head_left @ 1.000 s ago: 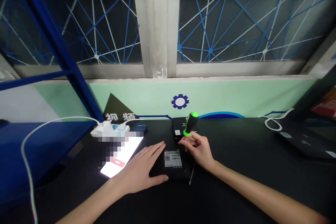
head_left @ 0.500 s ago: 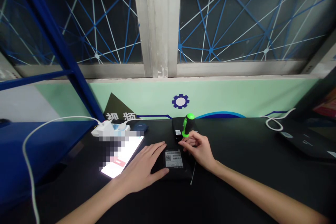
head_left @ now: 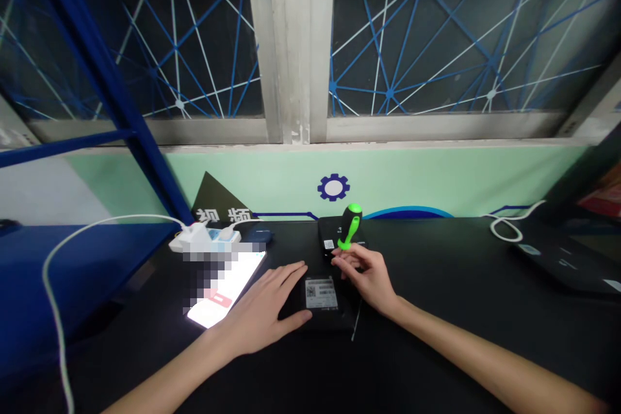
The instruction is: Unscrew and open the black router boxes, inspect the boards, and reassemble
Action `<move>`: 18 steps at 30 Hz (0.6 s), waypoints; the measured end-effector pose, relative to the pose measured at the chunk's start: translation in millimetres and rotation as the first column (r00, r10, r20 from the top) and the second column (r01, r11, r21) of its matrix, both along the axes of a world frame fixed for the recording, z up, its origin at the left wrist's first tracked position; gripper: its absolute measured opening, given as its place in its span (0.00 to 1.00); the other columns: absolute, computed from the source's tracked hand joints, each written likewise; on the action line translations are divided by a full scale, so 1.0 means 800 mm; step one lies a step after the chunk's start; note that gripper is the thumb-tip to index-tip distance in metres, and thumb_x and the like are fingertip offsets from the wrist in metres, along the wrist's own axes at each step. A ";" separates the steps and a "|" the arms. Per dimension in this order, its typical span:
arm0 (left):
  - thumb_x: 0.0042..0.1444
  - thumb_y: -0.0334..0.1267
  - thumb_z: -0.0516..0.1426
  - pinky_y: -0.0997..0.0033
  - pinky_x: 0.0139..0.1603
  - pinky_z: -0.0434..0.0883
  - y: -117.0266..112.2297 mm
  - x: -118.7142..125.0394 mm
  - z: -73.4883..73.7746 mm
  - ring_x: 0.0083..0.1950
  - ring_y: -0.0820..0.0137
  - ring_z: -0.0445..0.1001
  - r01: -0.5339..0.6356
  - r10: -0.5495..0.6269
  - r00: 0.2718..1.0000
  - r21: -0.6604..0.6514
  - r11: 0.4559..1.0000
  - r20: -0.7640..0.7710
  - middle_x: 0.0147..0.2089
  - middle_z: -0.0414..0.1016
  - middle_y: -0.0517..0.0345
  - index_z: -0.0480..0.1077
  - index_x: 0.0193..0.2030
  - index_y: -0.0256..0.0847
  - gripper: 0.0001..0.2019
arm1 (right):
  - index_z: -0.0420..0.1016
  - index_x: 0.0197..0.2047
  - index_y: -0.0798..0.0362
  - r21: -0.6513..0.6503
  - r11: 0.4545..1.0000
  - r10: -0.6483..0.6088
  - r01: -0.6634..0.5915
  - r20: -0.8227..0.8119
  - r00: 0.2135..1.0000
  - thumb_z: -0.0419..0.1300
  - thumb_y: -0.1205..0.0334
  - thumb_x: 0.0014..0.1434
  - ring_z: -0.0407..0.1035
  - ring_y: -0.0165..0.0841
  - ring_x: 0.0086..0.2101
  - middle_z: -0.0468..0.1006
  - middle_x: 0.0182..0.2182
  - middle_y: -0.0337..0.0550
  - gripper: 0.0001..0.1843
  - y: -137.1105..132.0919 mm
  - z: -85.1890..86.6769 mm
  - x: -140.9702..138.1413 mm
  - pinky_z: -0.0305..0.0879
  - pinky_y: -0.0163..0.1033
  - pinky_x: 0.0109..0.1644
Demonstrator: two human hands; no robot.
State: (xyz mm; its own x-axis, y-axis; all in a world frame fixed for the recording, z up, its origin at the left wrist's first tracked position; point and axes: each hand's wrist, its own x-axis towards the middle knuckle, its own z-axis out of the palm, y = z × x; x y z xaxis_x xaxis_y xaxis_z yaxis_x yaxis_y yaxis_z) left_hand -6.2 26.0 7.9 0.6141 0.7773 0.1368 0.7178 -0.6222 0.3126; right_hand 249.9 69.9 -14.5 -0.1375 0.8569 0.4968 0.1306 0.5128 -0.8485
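Observation:
A flat black box-like device (head_left: 345, 318) with a white printed label lies on the dark table. On its left edge rests my left hand (head_left: 272, 307), open, with the fingers flat and the thumb beside the label. My right hand (head_left: 365, 272) pinches a black and bright green screwdriver (head_left: 350, 228) below its handle. The screwdriver stands nearly upright over the device's far right corner. Fingers hide its shaft and tip. Behind it, a second black box (head_left: 330, 233) bears a small white sticker.
A lit phone (head_left: 228, 291) lies left of my left hand. Farther back is a white power strip (head_left: 206, 239) with plugs and a white cable. At the far right sits a black device (head_left: 567, 265) near a curled white cable (head_left: 507, 229). The wall (head_left: 412, 181) bounds the table's back.
The screwdriver handle has turned about its length, so its green strip shows on the other side, and its top leans slightly right. My left hand stays put.

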 end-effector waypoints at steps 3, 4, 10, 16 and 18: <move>0.69 0.59 0.49 0.47 0.69 0.59 0.000 -0.001 -0.001 0.71 0.52 0.59 0.000 0.000 1.000 0.004 1.000 -0.002 0.74 0.54 0.53 0.46 0.75 0.52 0.33 | 0.75 0.36 0.53 -0.033 0.999 0.023 -0.026 -0.086 0.996 0.66 0.50 0.61 0.71 0.29 0.20 0.82 0.30 0.45 0.14 -0.001 -0.001 -0.001 0.71 0.35 0.24; 0.69 0.59 0.49 0.47 0.69 0.59 0.000 -0.001 -0.001 0.71 0.52 0.59 -0.002 0.002 1.000 0.003 1.000 -0.005 0.74 0.54 0.53 0.46 0.75 0.52 0.33 | 0.75 0.37 0.53 -0.027 0.999 0.038 -0.040 -0.086 0.996 0.65 0.51 0.62 0.70 0.29 0.20 0.83 0.31 0.46 0.14 -0.001 -0.002 -0.001 0.71 0.35 0.25; 0.68 0.60 0.49 0.47 0.69 0.58 0.000 -0.001 0.002 0.71 0.53 0.58 -0.004 0.004 1.000 -0.012 1.000 -0.007 0.75 0.53 0.54 0.46 0.75 0.53 0.33 | 0.76 0.43 0.54 0.013 0.995 0.099 -0.099 -0.048 0.994 0.58 0.52 0.68 0.68 0.28 0.20 0.83 0.34 0.47 0.13 -0.004 -0.002 0.003 0.71 0.35 0.25; 0.69 0.60 0.49 0.47 0.68 0.59 -0.001 0.000 0.005 0.71 0.52 0.60 0.004 -0.004 1.000 -0.008 1.000 0.001 0.75 0.54 0.53 0.47 0.75 0.52 0.33 | 0.74 0.42 0.53 0.053 0.996 0.083 -0.078 -0.089 0.993 0.57 0.54 0.69 0.68 0.27 0.21 0.81 0.32 0.45 0.11 -0.006 -0.002 0.001 0.68 0.33 0.24; 0.69 0.60 0.49 0.46 0.69 0.59 -0.001 0.000 0.004 0.71 0.52 0.59 0.004 -0.004 1.000 -0.007 1.000 0.001 0.74 0.54 0.53 0.47 0.75 0.51 0.33 | 0.72 0.41 0.53 0.046 0.995 0.093 -0.088 -0.149 0.984 0.56 0.55 0.70 0.69 0.28 0.22 0.80 0.33 0.45 0.11 -0.007 -0.002 0.001 0.67 0.33 0.24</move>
